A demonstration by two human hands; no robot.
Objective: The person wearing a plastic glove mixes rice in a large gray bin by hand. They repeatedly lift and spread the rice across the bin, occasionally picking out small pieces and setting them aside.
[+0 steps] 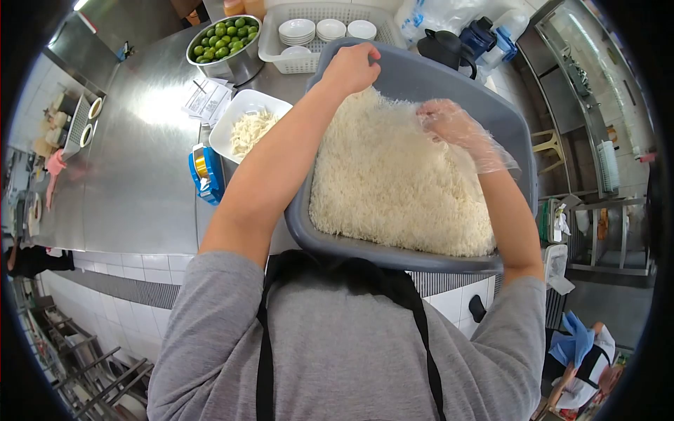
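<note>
A large grey tub (302, 217) full of white shredded or grain-like food, which looks like uncooked rice (393, 182), is in front of me. At the tub's far left corner, my left hand (351, 69) is bare, its fingers curled closed over the rim. My right hand (449, 125) wears a loose clear plastic glove (495, 156). Its fingers are bent into the rice on the right side, where a little of it is blurred by motion. The fingertips are partly hidden there.
Left of the tub are a white dish (223, 133) of pale pieces, a blue tape dispenser (206, 175), papers (208, 100) and a metal bowl (235, 68) of limes. Behind stand a basket (270, 52) with small white dishes and a black jug (444, 49). Another person (586, 365) is at lower right.
</note>
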